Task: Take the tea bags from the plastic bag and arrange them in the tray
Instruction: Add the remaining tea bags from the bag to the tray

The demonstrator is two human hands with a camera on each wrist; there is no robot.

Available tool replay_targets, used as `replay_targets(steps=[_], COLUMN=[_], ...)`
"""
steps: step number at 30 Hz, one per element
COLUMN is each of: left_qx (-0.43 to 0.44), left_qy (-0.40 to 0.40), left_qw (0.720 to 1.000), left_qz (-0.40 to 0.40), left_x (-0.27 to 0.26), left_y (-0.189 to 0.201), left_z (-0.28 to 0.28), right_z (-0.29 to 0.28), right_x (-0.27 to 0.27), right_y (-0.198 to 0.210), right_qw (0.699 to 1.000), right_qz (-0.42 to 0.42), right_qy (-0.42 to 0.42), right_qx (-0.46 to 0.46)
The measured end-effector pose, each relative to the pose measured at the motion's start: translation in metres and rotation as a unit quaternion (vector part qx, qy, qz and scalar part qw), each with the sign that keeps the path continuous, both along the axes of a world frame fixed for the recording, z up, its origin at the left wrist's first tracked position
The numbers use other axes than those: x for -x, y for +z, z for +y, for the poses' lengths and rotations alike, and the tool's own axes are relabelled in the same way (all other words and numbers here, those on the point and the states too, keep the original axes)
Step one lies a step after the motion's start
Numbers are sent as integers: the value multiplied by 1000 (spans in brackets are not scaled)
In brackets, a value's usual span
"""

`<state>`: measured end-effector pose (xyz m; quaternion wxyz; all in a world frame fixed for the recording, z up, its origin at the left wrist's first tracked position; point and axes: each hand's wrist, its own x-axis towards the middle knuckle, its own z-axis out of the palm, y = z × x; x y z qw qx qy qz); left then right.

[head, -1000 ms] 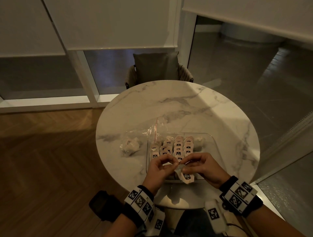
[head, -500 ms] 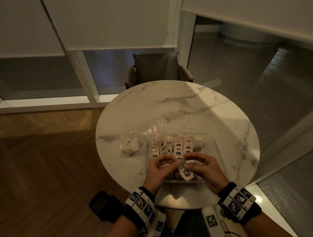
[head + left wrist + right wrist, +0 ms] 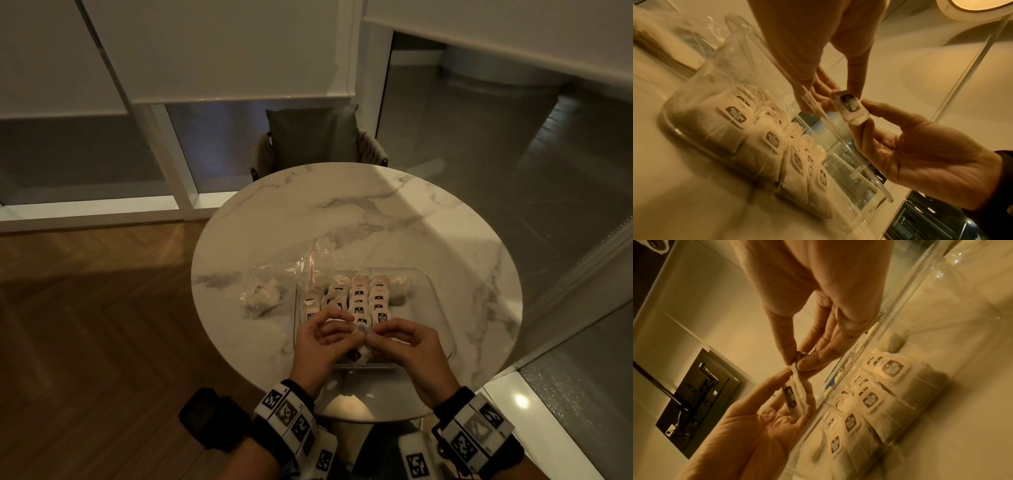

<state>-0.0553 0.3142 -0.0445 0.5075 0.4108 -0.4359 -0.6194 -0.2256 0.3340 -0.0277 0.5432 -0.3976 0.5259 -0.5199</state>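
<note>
the clear tray point(image 3: 442, 308) on the round marble surface point(image 3: 342, 212) already holds several neat rows of tea bags point(image 3: 359, 294). both hands, left hand point(image 3: 318, 339) and right hand point(image 3: 411, 342), pinch one tea bag point(image 3: 849, 108) above the tray's near edge. the plastic bag point(image 3: 267, 291) beside the tray shows a few inside, so the job looks mostly done.

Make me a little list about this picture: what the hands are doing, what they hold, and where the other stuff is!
left hand: pinches the tea bag
right hand: pinches the same tea bag
tea bag: held between both hands, above the tray's near edge
tray: clear, on the table, with rows of tea bags lying inside
plastic bag: crumpled, left of the tray, with some tea bags inside
table: round, marbled
chair: at the far side of the table
</note>
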Motion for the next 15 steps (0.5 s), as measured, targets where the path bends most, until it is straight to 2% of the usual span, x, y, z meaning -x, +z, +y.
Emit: replay_targets(steps=[4, 9, 12, 15], left_qx=[7, 20, 33, -2], left_qy=[-15, -9, 1, 29], left_qw=[1000, 1000, 999, 1000], left_qz=[-16, -22, -36, -8], left_x=[-1, 1, 2, 5], left_y=[1, 2, 0, 0], left_z=[0, 1, 1, -2], right_z=[2, 6, 6, 4], right_x=[-3, -8, -10, -11], right_y=[-4, -6, -4, 0], right_qw=[999, 990, 985, 981], right_qz=[-38, -130, -150, -171], right_qy=[-14, -29, -45, -54], right_qx=[2, -48, -66, -73])
